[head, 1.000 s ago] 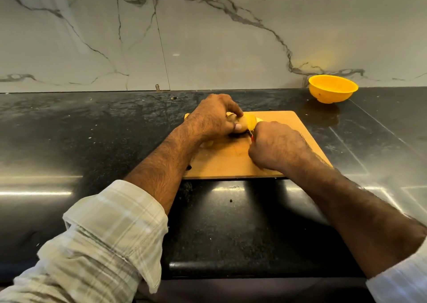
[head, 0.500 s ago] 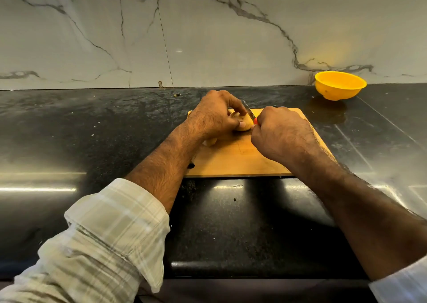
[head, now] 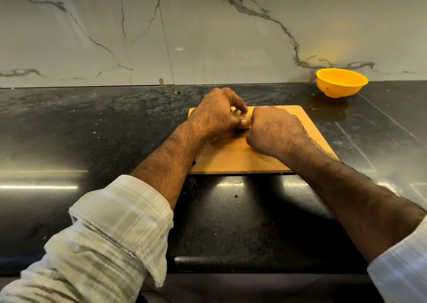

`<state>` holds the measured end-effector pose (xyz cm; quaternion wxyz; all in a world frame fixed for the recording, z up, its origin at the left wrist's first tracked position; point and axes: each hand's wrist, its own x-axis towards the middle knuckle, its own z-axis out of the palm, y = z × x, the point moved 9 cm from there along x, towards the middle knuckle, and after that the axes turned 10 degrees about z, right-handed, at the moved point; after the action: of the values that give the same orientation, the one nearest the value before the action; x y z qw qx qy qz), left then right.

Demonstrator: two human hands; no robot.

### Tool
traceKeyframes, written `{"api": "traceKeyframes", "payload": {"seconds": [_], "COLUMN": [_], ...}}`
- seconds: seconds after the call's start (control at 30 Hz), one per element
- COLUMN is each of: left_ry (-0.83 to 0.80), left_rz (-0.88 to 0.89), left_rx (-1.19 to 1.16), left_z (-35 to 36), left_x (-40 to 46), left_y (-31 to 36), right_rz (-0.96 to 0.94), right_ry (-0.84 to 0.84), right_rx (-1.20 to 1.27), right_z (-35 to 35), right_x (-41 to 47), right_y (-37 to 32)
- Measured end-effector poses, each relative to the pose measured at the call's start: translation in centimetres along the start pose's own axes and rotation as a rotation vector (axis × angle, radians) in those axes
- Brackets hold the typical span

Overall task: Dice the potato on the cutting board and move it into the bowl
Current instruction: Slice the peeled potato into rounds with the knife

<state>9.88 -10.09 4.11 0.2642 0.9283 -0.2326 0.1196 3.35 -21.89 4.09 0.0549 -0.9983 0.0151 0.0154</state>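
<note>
Both hands are bunched together at the cutting board's [head: 233, 162] far edge: left hand [head: 217, 115] curled over the potato [head: 242, 118], right hand [head: 275, 129] fisted, knife hidden. I'd keep the fingertips tucked and slice slowly. The empty-looking bowl [head: 341, 82] sits at the counter's [head: 69, 129] back edge, unobstructed.

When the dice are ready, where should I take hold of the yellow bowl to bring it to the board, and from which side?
Probably the near-left rim of the yellow bowl. It stands upright and open-topped by the wall, beyond the far right corner of the cutting board, so that rim faces the board with bare counter between. Come from the front-left; the wall crowds the back.
</note>
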Motion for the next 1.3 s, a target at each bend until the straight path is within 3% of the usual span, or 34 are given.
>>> {"api": "traceKeyframes", "payload": {"seconds": [0.3,0.53,0.67,1.07,1.3], "left_ry": [-0.053,-0.042,-0.037,-0.017,-0.017], "left_rz": [0.015,0.046,0.051,0.057,0.047], "left_rx": [0.026,0.007,0.001,0.032,0.020], "left_z": [0.2,0.5,0.6,0.4,0.2], "left_x": [0.0,-0.1,-0.1,-0.2,-0.3], "left_y": [0.2,-0.3,-0.6,-0.2,-0.2], "right_rz": [0.005,0.038,0.013,0.015,-0.027], "right_ry": [-0.066,0.077,0.071,0.028,-0.046], "right_rx": [-0.020,0.150,0.155,0.079,-0.114], "right_z": [0.5,-1.3,-1.3,-1.6,0.4], "right_x": [-0.6,-0.2,-0.2,0.2,-0.2], "right_y": [2.1,3.4,2.6,0.3,-0.3]}}
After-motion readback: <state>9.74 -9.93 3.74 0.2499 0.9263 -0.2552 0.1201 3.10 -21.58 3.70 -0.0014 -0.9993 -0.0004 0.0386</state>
